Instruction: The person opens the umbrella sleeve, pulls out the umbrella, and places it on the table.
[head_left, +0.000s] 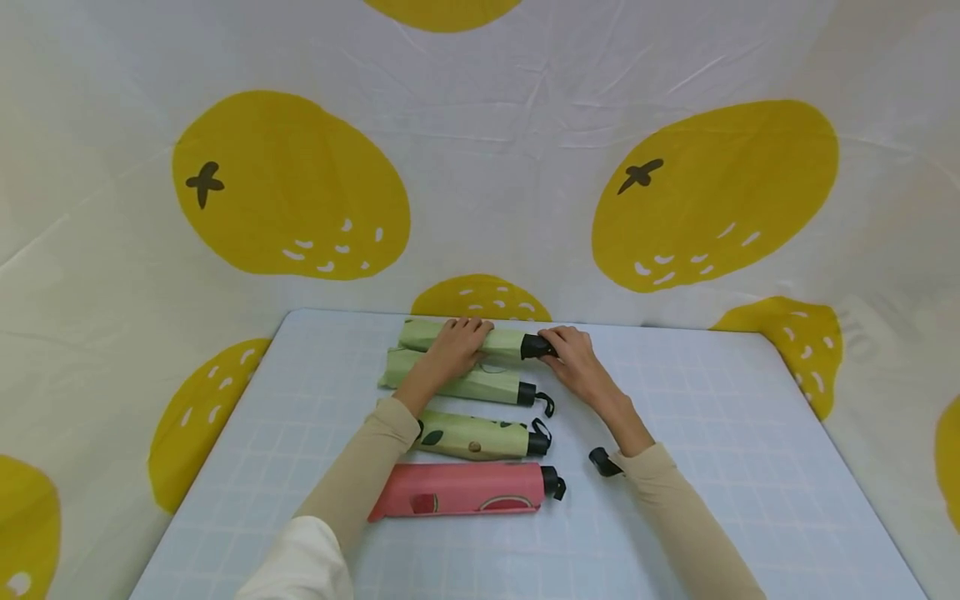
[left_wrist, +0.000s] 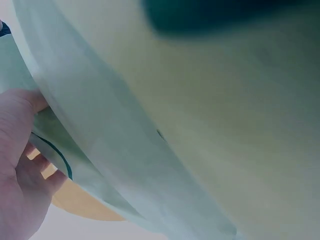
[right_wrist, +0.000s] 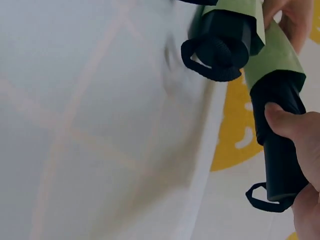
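Observation:
At the table's back edge, my left hand (head_left: 456, 348) holds the body of a folded light-green umbrella (head_left: 504, 342). Its black handle (right_wrist: 281, 155) is in my right hand (head_left: 576, 360), the thumb lying along it in the right wrist view. A wrist loop (right_wrist: 260, 202) hangs at the handle's end. Just nearer lies a second green umbrella (head_left: 491, 386), partly under my left hand and forearm. In the left wrist view, green fabric (left_wrist: 100, 105) fills much of the picture, with the thumb and fingers of the left hand (left_wrist: 22, 155) on it.
Nearer on the pale checked table (head_left: 675, 400) lie a green umbrella with leaf prints (head_left: 480, 437) and a pink one with watermelon prints (head_left: 476, 487), their handles to the right. A black piece (head_left: 602, 462) shows beside my right cuff. A fruit-patterned cloth (head_left: 495, 208) hangs behind.

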